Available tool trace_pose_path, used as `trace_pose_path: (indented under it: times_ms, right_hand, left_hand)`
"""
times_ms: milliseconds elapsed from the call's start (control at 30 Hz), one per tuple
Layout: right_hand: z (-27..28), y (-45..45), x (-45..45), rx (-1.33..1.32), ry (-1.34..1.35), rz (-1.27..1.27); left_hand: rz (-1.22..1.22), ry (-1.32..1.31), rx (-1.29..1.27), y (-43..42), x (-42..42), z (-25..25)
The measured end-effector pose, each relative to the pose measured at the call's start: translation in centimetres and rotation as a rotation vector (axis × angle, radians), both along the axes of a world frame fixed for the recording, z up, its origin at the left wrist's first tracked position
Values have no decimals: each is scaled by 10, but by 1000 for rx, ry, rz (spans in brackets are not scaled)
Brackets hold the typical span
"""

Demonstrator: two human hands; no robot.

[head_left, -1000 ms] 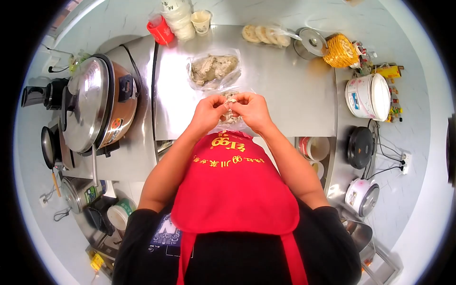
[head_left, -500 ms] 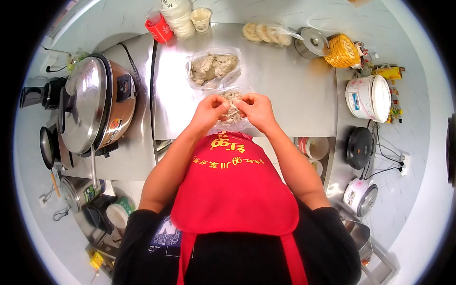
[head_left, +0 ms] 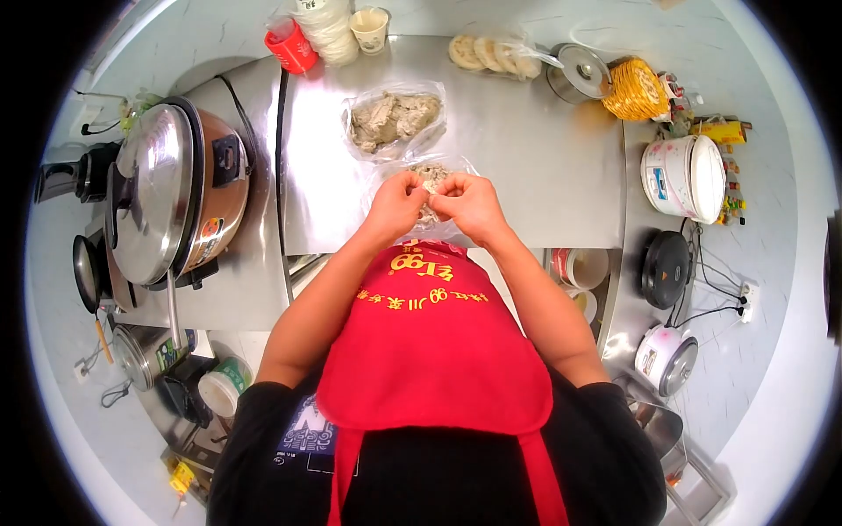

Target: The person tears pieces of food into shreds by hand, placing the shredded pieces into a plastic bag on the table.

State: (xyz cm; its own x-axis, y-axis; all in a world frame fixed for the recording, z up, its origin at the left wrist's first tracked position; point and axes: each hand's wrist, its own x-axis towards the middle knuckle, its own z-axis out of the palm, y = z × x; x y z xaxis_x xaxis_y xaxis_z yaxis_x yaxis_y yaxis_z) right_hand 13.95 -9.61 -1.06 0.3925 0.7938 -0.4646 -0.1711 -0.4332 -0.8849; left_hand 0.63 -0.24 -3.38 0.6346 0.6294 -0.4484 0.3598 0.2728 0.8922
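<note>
Over a clear bag of shredded greyish meat point(head_left: 430, 174), my left hand point(head_left: 397, 209) and my right hand point(head_left: 469, 207) meet with their fingertips almost together. Both hands are closed in a pinch on a small pale piece of meat point(head_left: 428, 187), mostly covered by the fingers. Just beyond them, a second clear plastic bag point(head_left: 355, 145) lies spread on the steel table, with larger chunks of the same greyish meat point(head_left: 395, 121) in it.
A large cooker point(head_left: 206, 193) stands at the left. Along the back are a red cup point(head_left: 292, 48), stacked white bowls point(head_left: 329, 35), a paper cup point(head_left: 369, 33), bagged flat breads point(head_left: 491, 57) and a lidded metal pot point(head_left: 579, 74). A white bucket point(head_left: 680, 178) sits at the right.
My hands have come closer together, the left moving right, so their fingertips nearly touch over the shredded meat. The view has shifted slightly.
</note>
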Motion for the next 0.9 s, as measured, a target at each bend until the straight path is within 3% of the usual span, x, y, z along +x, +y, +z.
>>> trace_pose_path:
  times_ms: [67,133,167,267,300,367,400,467,567,633,667,733,800,867,900]
  right_hand:
    - [7,-1,1,4,39,28]
    - [15,-4,2,8,84,4]
    - [17,-5,2,11,131,-25]
    - [2,-6,7,31,179,-95]
    - [-17,-6,12,29,180,-96]
    - [-63,-9,21,-106,-261,52]
    - [-67,-10,22,-105,-262,52]
    - [-76,-12,23,-99,-584,88]
    - [-77,-12,23,-213,-543,167]
    - [-92,-6,20,-263,-611,242]
    - [-100,-3,18,-315,-679,317]
    - [-97,13,10,-388,-661,403]
    - [-122,25,-7,-358,-738,381]
    - [-133,41,-32,-236,-719,425]
    - [-135,45,-43,-122,-698,468]
  left_hand:
    - [3,18,9,-1,-1,-11]
    - [34,91,293,2,-4,-15]
    - [37,94,291,3,-7,-17]
    - [-57,176,294,6,-9,-6]
    - [-83,178,413,6,-11,-15]
    - [-111,180,528,7,-18,-34]
    - [-182,268,563,10,-20,-37]
    - [-250,362,594,15,-23,-44]
    - [-147,383,434,16,-29,-32]
    - [-19,380,735,17,-36,-39]
    - [-18,384,736,17,-39,-43]
    - [102,522,1176,18,-40,-36]
    - [113,553,1204,17,-51,-63]
    - [47,575,478,23,-60,-81]
    - [-11,596,449,26,-62,-86]
